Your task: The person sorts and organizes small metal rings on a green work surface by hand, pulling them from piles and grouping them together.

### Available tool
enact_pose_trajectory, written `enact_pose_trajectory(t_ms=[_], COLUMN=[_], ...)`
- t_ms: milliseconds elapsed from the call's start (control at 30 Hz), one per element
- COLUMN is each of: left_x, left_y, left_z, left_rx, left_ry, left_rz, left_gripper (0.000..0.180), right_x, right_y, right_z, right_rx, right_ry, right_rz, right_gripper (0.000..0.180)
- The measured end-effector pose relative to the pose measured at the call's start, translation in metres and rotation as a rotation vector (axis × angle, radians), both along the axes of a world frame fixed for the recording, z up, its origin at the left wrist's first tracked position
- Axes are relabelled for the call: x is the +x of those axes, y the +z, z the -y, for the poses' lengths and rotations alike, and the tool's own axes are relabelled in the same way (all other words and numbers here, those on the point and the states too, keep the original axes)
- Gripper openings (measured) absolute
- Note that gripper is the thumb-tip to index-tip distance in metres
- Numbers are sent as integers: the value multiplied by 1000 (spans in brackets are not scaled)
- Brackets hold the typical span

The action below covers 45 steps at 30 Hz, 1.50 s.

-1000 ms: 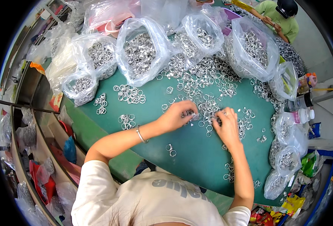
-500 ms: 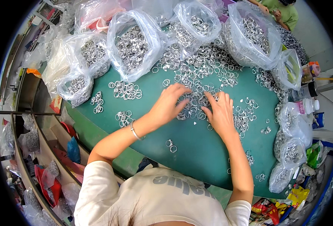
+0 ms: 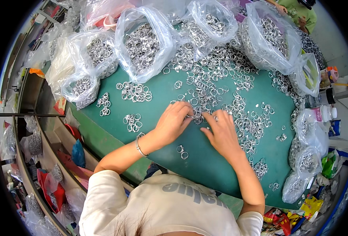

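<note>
A loose heap of silver-coloured rings (image 3: 205, 92) spreads over the green tabletop (image 3: 162, 92). At the heap's near edge, my left hand (image 3: 173, 121) has bent fingers, their tips touching rings from the left. A bangle circles that wrist. My right hand (image 3: 222, 133) lies just opposite, thumb apart from the fingers and fingertips among the rings. A narrow gap with a few rings separates the two hands. Neither hand visibly grips a ring. Close to my left forearm lie a small ring cluster (image 3: 132, 122) and a few rings (image 3: 182, 152).
Open clear bags of rings (image 3: 142, 45) line the far side, with another big bag (image 3: 270, 37) at the far right. Smaller bags (image 3: 308, 161) edge the right side, near a white bottle (image 3: 326, 114). Compartmented shelving (image 3: 54, 157) stands left. Another person (image 3: 300, 13) is at the far right.
Both hands have come nearer to me and the gap between them has narrowed. Rings have shifted toward me, and more lie spread beside my right hand. The view has moved slightly.
</note>
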State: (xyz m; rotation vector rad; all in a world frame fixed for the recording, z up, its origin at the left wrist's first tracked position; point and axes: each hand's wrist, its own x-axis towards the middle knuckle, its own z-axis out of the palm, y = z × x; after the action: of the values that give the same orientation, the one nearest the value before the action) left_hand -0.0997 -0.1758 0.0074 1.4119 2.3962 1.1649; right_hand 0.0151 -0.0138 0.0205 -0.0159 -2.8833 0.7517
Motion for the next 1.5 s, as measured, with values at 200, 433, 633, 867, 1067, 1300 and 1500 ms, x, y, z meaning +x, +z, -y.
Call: enact_pose_trajectory(t_ms=[200, 433, 633, 867, 1067, 1300, 1500], left_x=[-5, 8, 0, -2, 1, 0, -10], left_y=[-2, -8, 7, -10, 3, -1, 12], left_z=[-1, -14, -10, -15, -14, -13, 17], left_rx=[83, 274, -5, 221, 208, 202, -22], left_ry=[27, -48, -28, 12, 24, 111, 105], left_rz=[280, 1099, 481, 1106, 1079, 1106, 383], left_gripper=[19, 15, 17, 13, 15, 15, 12], right_x=[10, 2, 4, -2, -3, -1, 14], right_y=[-13, -9, -3, 3, 2, -1, -7], right_z=[-17, 3, -3, 4, 2, 2, 1], right_rx=[139, -453, -660, -522, -736, -472, -470], right_ry=[-170, -162, -289, -209, -317, -285, -271], right_rz=[-44, -49, 30, -40, 31, 62, 55], right_gripper=[27, 20, 16, 25, 13, 18, 22])
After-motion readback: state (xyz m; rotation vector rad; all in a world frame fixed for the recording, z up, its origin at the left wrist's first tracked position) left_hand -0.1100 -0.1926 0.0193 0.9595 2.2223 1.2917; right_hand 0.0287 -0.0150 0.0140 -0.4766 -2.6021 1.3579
